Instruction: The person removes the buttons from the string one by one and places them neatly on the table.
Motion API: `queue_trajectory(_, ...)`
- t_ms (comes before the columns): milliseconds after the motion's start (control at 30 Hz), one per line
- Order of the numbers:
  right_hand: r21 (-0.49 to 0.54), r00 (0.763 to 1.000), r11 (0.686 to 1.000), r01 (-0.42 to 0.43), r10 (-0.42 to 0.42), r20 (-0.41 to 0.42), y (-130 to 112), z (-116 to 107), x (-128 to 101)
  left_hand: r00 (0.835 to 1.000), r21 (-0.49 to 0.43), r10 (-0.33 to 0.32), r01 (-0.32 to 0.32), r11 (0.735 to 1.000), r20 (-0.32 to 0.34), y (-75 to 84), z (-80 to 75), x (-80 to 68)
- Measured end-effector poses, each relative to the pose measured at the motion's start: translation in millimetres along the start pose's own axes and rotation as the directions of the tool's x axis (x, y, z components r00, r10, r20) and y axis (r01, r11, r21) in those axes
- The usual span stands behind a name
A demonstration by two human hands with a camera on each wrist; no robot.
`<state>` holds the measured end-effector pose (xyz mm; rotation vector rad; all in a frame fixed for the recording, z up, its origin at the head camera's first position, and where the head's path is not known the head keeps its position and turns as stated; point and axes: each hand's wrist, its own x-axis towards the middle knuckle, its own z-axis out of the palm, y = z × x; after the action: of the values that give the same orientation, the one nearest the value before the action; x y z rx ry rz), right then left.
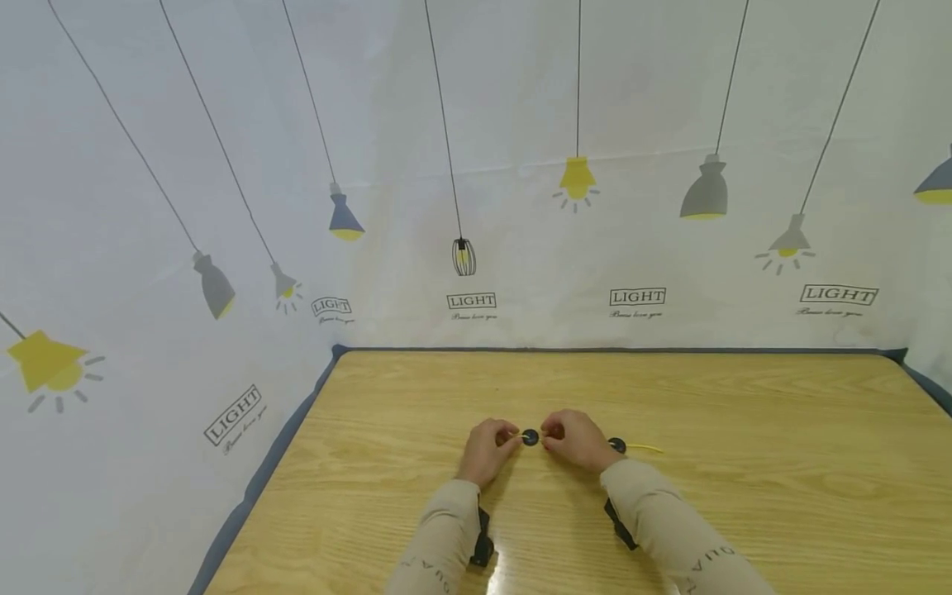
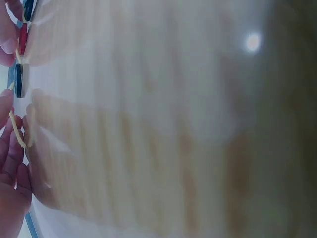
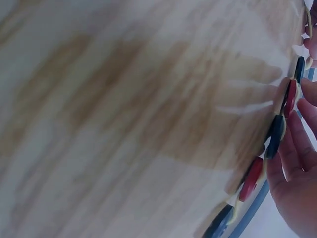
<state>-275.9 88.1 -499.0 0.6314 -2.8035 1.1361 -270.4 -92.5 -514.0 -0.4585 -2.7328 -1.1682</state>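
Note:
A thin yellow cord [image 1: 645,449] strung with flat round buttons lies across the middle of the wooden table [image 1: 744,413]. My left hand [image 1: 510,442] pinches the cord just left of a dark button [image 1: 530,437]. My right hand [image 1: 551,439] pinches it just right of that button. Another dark button [image 1: 616,445] sits past my right hand, with the cord's loose end trailing right. The left wrist view shows the cord [image 2: 17,133], a dark button [image 2: 19,79] and a red button [image 2: 23,39] by my fingers. In the right wrist view, red [image 3: 290,96] and dark blue buttons [image 3: 275,136] alternate beside my fingers.
A white sheet printed with lamps [image 1: 461,256] hangs behind and to the left of the table. The table's far edge [image 1: 595,350] and left edge have a dark rim. Black straps sit on both beige sleeves [image 1: 446,545].

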Motion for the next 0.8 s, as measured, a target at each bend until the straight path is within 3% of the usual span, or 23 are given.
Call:
queue_trajectory(367, -0.012, 1.0, 1.0, -0.028, 0.028, 0.001, -1.9, 3.5, 1.6, 0.998, -0.061, 0.009, -0.012, 0.998, -0.056, 2.4, 1.5, -0.2)
queue_trajectory(800, -0.051, 0.998, 0.997, -0.065, 0.065, -0.003, -3.9, 8.7, 3.2, 1.0, -0.098, -0.02, 0.022, 0.995, 0.021, -0.6, -3.1, 3.5)
